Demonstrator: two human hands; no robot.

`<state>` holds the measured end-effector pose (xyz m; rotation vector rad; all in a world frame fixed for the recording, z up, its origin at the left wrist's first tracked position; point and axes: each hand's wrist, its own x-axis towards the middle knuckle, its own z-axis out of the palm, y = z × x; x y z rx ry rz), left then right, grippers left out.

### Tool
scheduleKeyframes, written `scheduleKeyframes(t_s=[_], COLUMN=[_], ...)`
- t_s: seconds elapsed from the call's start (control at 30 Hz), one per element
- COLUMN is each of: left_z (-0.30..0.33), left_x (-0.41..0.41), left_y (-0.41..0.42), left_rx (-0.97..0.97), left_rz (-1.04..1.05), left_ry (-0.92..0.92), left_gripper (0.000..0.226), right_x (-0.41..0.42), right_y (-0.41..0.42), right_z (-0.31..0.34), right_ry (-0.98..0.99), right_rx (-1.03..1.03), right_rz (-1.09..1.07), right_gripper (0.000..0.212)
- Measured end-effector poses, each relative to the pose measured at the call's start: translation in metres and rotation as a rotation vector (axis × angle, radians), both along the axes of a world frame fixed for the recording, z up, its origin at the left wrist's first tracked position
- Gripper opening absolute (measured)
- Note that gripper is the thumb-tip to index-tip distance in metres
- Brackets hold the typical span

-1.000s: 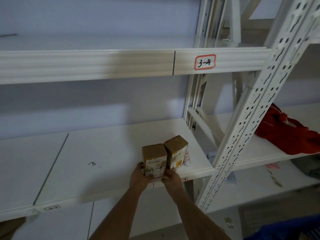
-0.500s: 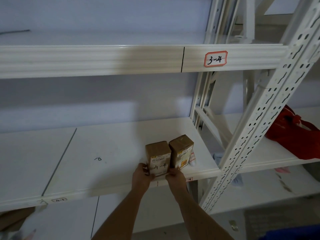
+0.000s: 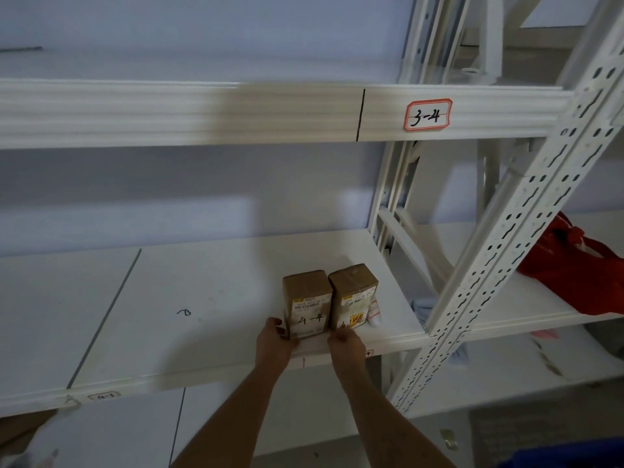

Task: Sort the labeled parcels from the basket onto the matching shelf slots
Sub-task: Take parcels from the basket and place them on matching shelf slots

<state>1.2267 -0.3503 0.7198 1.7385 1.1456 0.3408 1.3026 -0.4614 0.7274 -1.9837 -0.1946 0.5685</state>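
Head view: parcel [image 3: 306, 304] upright between left hand [image 3: 273, 342], right hand [image 3: 345, 344].

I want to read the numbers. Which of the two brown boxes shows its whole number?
The left box, beside the left hand. Its "4-4" is plain to read. The right box has its writing partly hidden behind the right hand.

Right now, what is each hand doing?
Left hand: holding the left box by its side.
Right hand: fingers curled at the box's front; grip cannot be told.
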Motion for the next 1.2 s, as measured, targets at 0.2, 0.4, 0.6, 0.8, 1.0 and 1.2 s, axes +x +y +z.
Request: scheduleKeyframes(t_s=[0.2,0.4,0.6,0.8,1.0,1.2], left_z=[0.004,0.011,0.031,0.039,0.054,0.068], left_x=[-0.037,-0.126,-0.254,-0.463,-0.689,-0.859], left_y=[0.002,0.009,0.029,0.07,0.084,0.079], left_rx=[-0.104,-0.074,-0.085,-0.022,-0.017,-0.067], left_rz=[0.031,0.146,0.25,0.46,0.695,0.953], left_ry=[-0.057,-0.012,0.047,0.234,0.293,0.343], left_gripper=[0.053,0.05,0.029,0.04,0.021,0.017], right_x=[0.0,-0.043,-0.152,-0.334,-0.556,-0.73], right_y=[0.011,0.011,0.056,0.149,0.217,0.258], right_z=[0.004,-0.002,0.006,0.025,0.036,0.05], right_ry=[-0.018,-0.053,-0.047,-0.151,-0.147,-0.239], right_rx=[-0.067,-0.098,-0.135,-0.228,-0.214,-0.198], right_rz=[0.07,0.151,0.388,0.828,1.191,1.516], right_gripper=[0.013,0.015,0.018,0.017,0.019,0.01])
